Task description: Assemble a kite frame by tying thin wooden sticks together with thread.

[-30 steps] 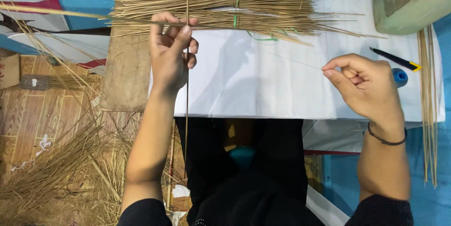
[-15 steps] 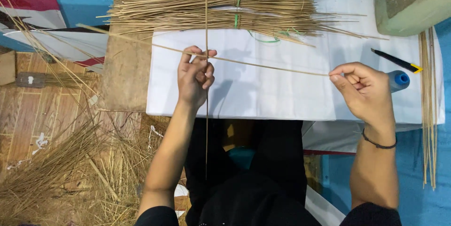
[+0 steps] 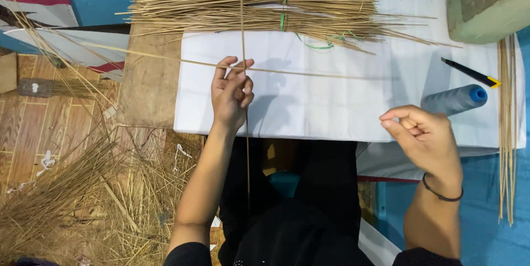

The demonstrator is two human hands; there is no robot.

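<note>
Left hand [image 3: 232, 93] pinches two crossed sticks [image 3: 243, 34] at their crossing over the white bench [image 3: 309, 106]; right hand [image 3: 422, 136] pinched near closed, contents unclear; keep the crossing pinned square; bundle [image 3: 259, 3] lies beyond.

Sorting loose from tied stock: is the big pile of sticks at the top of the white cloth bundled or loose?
Bundled. A green string wraps the stick pile at its middle.

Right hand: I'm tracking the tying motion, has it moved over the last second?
Yes. The right hand has dropped toward the near edge of the white cloth, away from the black pen.
</note>
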